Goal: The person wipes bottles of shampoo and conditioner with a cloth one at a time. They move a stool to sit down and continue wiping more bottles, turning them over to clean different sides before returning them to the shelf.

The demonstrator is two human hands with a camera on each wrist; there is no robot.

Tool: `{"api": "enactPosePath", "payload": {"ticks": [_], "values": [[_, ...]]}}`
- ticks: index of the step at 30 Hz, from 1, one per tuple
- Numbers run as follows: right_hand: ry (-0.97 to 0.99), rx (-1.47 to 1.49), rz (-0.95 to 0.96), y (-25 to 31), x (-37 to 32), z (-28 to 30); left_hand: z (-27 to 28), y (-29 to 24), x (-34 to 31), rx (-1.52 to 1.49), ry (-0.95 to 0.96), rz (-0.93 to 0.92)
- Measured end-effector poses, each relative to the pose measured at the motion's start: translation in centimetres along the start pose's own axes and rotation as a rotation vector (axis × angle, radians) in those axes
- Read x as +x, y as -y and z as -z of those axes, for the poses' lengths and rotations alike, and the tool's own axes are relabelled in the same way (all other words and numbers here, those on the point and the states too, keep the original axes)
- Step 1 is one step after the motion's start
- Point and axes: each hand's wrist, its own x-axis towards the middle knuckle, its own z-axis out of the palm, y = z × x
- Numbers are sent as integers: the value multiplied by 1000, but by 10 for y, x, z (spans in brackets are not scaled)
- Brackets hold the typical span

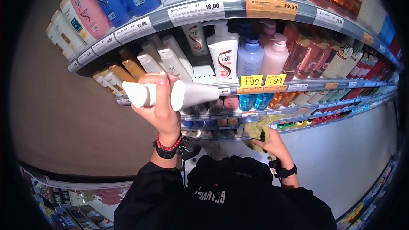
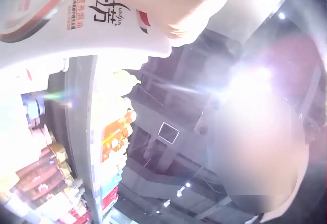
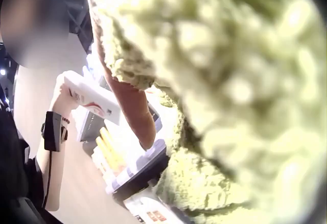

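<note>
My left hand (image 1: 162, 102) grips a white shampoo bottle (image 1: 196, 96) near its top, in front of the shelves. The bottle lies tilted on its side in the head view, its base toward the shelf. Its label, with a red and dark curve, faces the left wrist camera (image 2: 76, 17). Lower and to the right, my right hand (image 1: 277, 147) holds a crumpled yellow-green cloth (image 1: 257, 130). That fuzzy cloth (image 3: 230, 81) fills much of the right wrist view, with one finger (image 3: 135, 111) showing beside it.
A matching white pump bottle (image 1: 223, 55) stands on the middle shelf beside a blue pump bottle (image 1: 250, 55) and a pink one (image 1: 276, 55). Slim white bottles (image 1: 174, 59) lean left of a gap. Price tags line the shelf edges (image 1: 196, 10). More shelves run below.
</note>
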Motion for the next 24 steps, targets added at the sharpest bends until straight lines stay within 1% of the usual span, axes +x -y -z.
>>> {"api": "enactPosePath", "payload": {"ticks": [1,3,5,7,9,12,14,17,21,24], "values": [[-63,24,-12,-5,-5,5,-2,8,7,14,-7,-50],[-168,68,-43,-13,-16,15,-12,22,17,37,-24,-94],[-251,112,-82,-18,-30,24,-20,38,23,127,-17,-90],[-319,139,-137,-25,-44,30,-28,55,25,177,-52,-59],[-393,167,-157,-30,-57,32,-30,72,27,252,-28,-55],[-449,167,-241,-38,-77,34,-35,91,28,283,-19,-24],[-489,184,-259,-40,-85,32,-35,104,31,302,-15,15],[-514,234,-264,-51,-92,29,-38,114,34,393,4,-8],[-537,298,-268,-47,-94,28,-46,116,38,389,41,-83],[-545,315,-267,-43,-92,28,-43,126,43,464,98,-62]]}}
